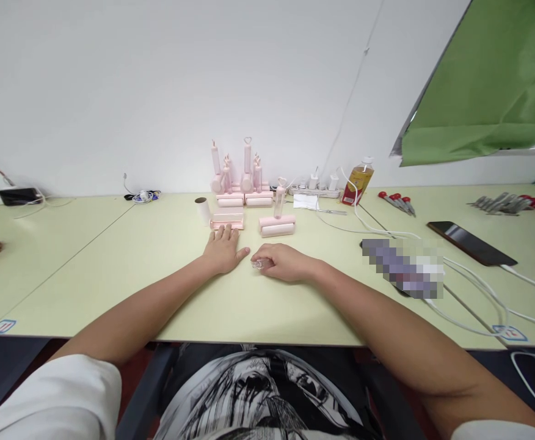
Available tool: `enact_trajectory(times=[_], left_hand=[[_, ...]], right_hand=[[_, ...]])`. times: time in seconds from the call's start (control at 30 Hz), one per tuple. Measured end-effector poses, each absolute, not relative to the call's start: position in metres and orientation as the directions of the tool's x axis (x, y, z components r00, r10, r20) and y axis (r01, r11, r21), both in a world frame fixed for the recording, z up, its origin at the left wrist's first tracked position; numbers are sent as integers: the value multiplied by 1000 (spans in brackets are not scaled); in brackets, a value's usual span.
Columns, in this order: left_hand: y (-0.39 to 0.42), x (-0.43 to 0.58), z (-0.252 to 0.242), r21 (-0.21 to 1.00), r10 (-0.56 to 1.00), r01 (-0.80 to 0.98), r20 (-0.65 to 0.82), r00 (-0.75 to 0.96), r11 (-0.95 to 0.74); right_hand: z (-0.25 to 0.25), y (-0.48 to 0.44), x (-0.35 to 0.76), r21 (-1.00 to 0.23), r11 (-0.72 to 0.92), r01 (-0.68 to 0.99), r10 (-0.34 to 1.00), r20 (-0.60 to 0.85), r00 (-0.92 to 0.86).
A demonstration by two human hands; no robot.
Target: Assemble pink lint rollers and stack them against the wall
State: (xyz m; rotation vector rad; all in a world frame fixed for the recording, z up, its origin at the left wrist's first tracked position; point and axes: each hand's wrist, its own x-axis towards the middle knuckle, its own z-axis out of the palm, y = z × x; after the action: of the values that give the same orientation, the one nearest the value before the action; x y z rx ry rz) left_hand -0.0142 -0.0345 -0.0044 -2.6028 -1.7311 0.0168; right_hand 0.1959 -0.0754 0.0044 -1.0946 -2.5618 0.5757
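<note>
- The left hand (222, 252) lies palm down on the table (194, 315), released, fingers spread and thumb stretched toward the right hand; its fingertips meet the near edge of a pink lint-roller head (228, 217), though whether they press on it cannot be told.
- The right hand (288, 263) is curled, grasping a small clear plastic piece (261, 264) between thumb and fingers, low over the table's middle, between its near and far edges; the fingers hide part of the piece.
- Just beyond the right hand, a pink lint roller (277, 225) rests on its head with the handle upright, a heart-shaped loop on top.
- Just left of the pink lint-roller head, a white tube (203, 211) with a brown inside stands slightly tilted.
- Along the far edge, against the wall, a cluster of pink lint rollers (248, 160) stands handles up, with two more roller heads (258, 200) in front.
- Right of that cluster, also by the far edge, are a white power strip (321, 193) with chargers, a white paper (305, 201), a slim metal tool (333, 212) and, near the far right corner, a tilted drink bottle (358, 183).
- By the table's right edge lies a pixelated item (402, 269) with a white cable.
- On the adjoining right-hand table are red-ended tools (397, 202) and a dark smartphone (472, 242).
- In the near left corner sits a blue-bordered label (2, 327).
</note>
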Motion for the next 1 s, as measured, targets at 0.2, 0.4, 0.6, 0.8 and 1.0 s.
enact_trajectory(times=[0.2, 0.4, 0.6, 0.8, 1.0], left_hand=[[-24, -17, -7, 31, 910, 910, -11, 414, -414], [-25, -17, -6, 29, 904, 904, 39, 426, -427], [-24, -15, -1, 30, 891, 891, 31, 453, -454], [-14, -13, 1, 22, 882, 882, 29, 471, -471], [-1, -12, -2, -39, 883, 884, 44, 467, -465]], right_hand=[[6, -76, 195, -463, 636, 617, 735, 120, -667], [5, -76, 196, -466, 632, 620, 738, 118, -664], [5, -75, 195, -470, 626, 622, 741, 111, -662], [6, -76, 195, -469, 627, 622, 740, 108, -664], [5, -76, 196, -487, 619, 616, 743, 110, -660]])
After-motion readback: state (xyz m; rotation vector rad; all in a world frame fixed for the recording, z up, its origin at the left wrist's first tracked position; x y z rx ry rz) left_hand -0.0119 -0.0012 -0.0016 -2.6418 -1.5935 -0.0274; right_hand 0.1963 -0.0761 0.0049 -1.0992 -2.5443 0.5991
